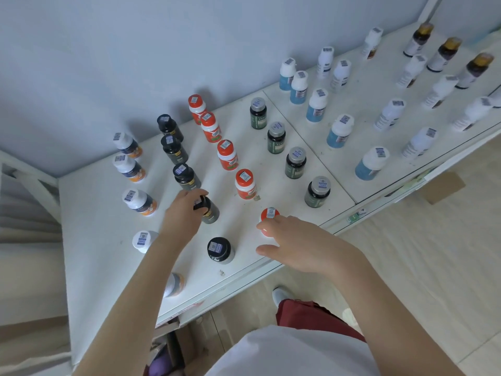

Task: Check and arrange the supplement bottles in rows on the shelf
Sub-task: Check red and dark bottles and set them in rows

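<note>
L hand point(184, 213) curled over a black-capped bottle point(211, 214), fingers clamped on its cap, bottle tilted; it sits 4th from the wall in the black row, between the upright third bottle point(187, 177) and the front bottle point(220, 249). R hand point(301, 245) loose, fingers spread, tips touching the orange-capped bottle point(267, 215) at the front of the orange row, thumb well clear; silver-capped green bottles point(317, 192) lined up just right; all on the white shelf point(95, 213).
</note>
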